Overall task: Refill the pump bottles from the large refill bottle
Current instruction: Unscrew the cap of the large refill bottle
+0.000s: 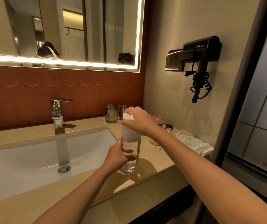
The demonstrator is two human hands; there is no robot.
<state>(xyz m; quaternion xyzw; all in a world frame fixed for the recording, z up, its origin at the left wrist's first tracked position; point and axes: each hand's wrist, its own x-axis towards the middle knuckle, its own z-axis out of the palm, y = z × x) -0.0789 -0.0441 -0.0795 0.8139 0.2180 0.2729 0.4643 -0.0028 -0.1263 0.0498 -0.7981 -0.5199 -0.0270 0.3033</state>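
Two hands are working one pump bottle (130,135), which is standing upright on the counter (155,160) just right of the sink (32,159). We are wrapping the left hand (115,156) around the clear lower body, fingers curled round it. The right hand (140,121) is closing over the white pump head (128,116) from above.

Judged step: turning the pump top off so the bottle can be filled. To do it well, we are bracing the base against the counter, turning at the collar and not at the nozzle, and lifting straight up so the dip tube clears the neck without dripping.

Count:
- pump bottles in view: one, looking near empty
- large refill bottle: none in view
- faceted tumblers (111,113) at the back wall: two plainly; whether a further glass sits behind the right wrist we cannot tell
- faucet (57,113): one
- wall hair dryer (200,50): one
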